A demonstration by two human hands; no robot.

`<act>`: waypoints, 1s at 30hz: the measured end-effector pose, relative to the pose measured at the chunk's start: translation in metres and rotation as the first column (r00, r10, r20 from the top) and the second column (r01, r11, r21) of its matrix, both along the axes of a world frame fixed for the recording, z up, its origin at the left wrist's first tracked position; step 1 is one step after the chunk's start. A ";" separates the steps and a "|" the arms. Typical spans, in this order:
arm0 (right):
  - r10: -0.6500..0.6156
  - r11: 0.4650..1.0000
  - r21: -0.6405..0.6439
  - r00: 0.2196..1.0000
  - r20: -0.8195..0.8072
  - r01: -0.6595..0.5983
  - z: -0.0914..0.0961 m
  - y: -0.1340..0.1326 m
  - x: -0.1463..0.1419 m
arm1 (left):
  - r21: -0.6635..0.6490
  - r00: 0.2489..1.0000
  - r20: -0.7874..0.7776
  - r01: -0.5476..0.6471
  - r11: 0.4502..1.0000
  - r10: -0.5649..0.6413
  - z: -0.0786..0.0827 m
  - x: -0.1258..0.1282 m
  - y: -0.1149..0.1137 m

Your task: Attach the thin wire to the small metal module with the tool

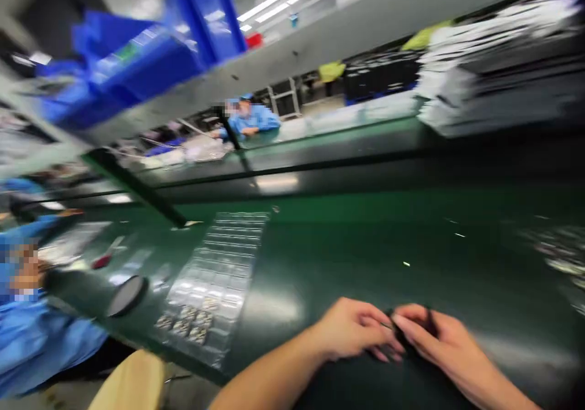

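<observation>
Your bench (347,258) has a smooth green top, glossy enough to mirror the ceiling lights. The tray (219,276) on it is clear, shiny plastic. The bins (137,63) overhead are blue plastic with a slight gloss. Your neighbour's coat (41,343) is matt blue cloth. The dark part (397,334) pinched between your left hand (351,331) and right hand (439,340) is too blurred to judge.
</observation>
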State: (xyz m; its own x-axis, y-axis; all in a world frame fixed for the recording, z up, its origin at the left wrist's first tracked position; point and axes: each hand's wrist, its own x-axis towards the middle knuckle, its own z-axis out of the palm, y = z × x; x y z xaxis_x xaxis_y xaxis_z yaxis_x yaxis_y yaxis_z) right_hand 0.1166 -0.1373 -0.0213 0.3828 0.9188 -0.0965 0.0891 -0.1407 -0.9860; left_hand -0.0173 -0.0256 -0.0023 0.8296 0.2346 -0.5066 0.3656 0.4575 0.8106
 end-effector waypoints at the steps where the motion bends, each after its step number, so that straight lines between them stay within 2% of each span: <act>1: 0.020 0.999 -0.027 0.999 -0.047 -0.021 0.002 -0.005 0.003 | 0.001 1.000 0.001 -0.011 1.000 0.011 0.004 0.001 0.003; 3: 0.017 1.000 -0.019 0.995 -0.100 -0.019 0.006 -0.007 0.007 | -0.003 1.000 0.011 0.028 1.000 -0.028 0.008 0.002 0.010; 8: 0.036 0.999 -0.032 0.990 -0.135 -0.040 0.011 -0.003 0.010 | 0.012 0.996 0.042 0.074 0.997 -0.075 0.004 0.002 0.014; 21: 0.075 0.994 0.067 0.992 0.102 -0.082 0.012 -0.008 0.011 | 0.029 0.996 -0.006 0.093 0.995 -0.093 0.008 0.003 0.014; 30: 0.080 0.995 0.050 0.986 0.146 -0.088 0.011 -0.007 0.010 | 0.038 0.993 -0.017 0.113 0.993 -0.113 0.009 0.004 0.014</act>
State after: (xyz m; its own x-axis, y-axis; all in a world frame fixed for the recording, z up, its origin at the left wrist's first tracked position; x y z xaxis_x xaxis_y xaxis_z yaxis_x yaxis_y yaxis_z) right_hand 0.1266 -0.1439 -0.0101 0.3102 0.9507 0.0061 0.2394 -0.0719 -0.9683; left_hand -0.0136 -0.0119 0.0063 0.8445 0.1593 -0.5114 0.4252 0.3814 0.8209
